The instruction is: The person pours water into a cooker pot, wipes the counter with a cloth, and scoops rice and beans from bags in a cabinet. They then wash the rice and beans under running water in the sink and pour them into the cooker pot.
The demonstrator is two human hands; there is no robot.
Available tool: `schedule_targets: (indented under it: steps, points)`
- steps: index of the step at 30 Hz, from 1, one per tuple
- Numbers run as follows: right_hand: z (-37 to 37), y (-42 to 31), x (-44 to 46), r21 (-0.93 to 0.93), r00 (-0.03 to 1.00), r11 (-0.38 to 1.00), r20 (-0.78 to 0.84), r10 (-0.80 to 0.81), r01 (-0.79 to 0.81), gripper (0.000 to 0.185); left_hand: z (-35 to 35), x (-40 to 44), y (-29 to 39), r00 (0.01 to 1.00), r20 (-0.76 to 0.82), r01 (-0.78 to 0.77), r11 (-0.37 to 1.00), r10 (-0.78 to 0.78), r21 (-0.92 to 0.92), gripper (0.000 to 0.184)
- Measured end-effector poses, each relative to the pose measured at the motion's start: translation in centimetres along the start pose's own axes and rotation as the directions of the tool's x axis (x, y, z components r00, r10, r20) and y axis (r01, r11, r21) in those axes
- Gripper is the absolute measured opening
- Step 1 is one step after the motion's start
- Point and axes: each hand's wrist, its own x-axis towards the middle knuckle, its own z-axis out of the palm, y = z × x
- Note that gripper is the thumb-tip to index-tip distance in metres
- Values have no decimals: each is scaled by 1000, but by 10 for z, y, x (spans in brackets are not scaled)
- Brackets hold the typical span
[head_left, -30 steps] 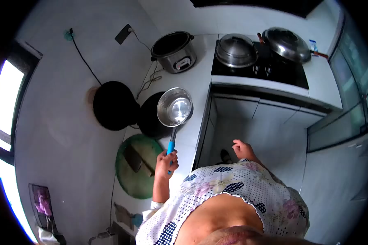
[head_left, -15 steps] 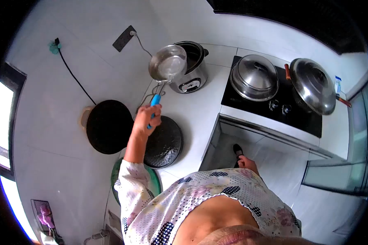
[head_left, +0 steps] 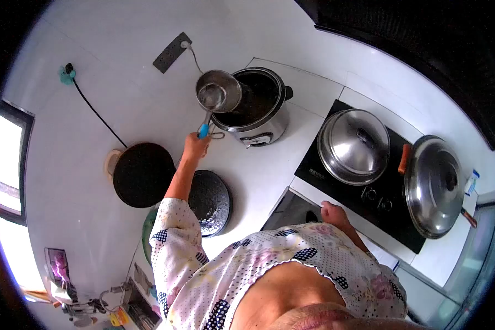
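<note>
My left hand (head_left: 197,146) is wrapped round the blue handle of a metal ladle (head_left: 219,91). The ladle's bowl is tilted over the left rim of a silver cooker (head_left: 269,127) with a dark inside, and what looks like liquid runs from it into the pot. Below my forearm lies a round black plate (head_left: 210,203) with a wet shine. My right hand (head_left: 334,213) hangs by the front edge of the stove, its fingers curled and touching nothing that I can make out.
On the black stove (head_left: 324,165) stand a lidded steel pot (head_left: 355,146) and a lidded wok (head_left: 435,187). A round black pan (head_left: 143,175) is by the wall at the left. Part of a green board (head_left: 148,234) shows beside my sleeve.
My left hand has carried the ladle away from my body to the cooker and tipped it. The view has turned, and the stove appears closer. My right hand now shows near the stove's front edge.
</note>
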Motion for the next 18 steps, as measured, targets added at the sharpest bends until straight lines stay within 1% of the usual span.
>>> schedule_targets:
  steps: [1, 3, 5, 6, 7, 9, 12, 15, 18]
  points:
    - [-8, -3, 6, -9, 1000, 1000, -10, -6, 6, 27, 0, 0, -1, 999, -36, -1, 1000, 1, 14, 16]
    - [-11, 0, 23, -27, 997, 997, -27, -79, 78, 28, -4, -1, 0, 994, -111, -10, 999, 16, 53, 18]
    - [-14, -1, 35, -16, 990, 992, -68, -125, 124, 27, -9, 0, 2, 991, -130, 0, 990, 18, 142, 19]
    - [-15, 0, 42, -16, 991, 992, -47, -128, 127, 27, -11, 0, 3, 990, -138, 7, 983, 19, 184, 20]
    - [-13, 3, 48, -14, 991, 991, -25, -132, 132, 26, -12, -3, 3, 978, -183, -43, 949, 104, 311, 22]
    - [-10, 3, 61, 6, 989, 990, 18, -144, 144, 26, -14, -14, 12, 930, -231, -113, 820, 287, 561, 27]
    - [-7, 2, 71, 31, 982, 985, 71, -173, 171, 25, -13, -36, 36, 922, -275, -87, 838, 273, 539, 33]
    - [-5, 0, 78, 26, 973, 978, 103, -207, 205, 26, -15, -46, 42, 913, -275, -105, 825, 301, 555, 34]
    - [0, 3, 81, 27, 964, 972, 120, -236, 234, 26, -11, -53, 41, 905, -285, -76, 779, 316, 623, 33]
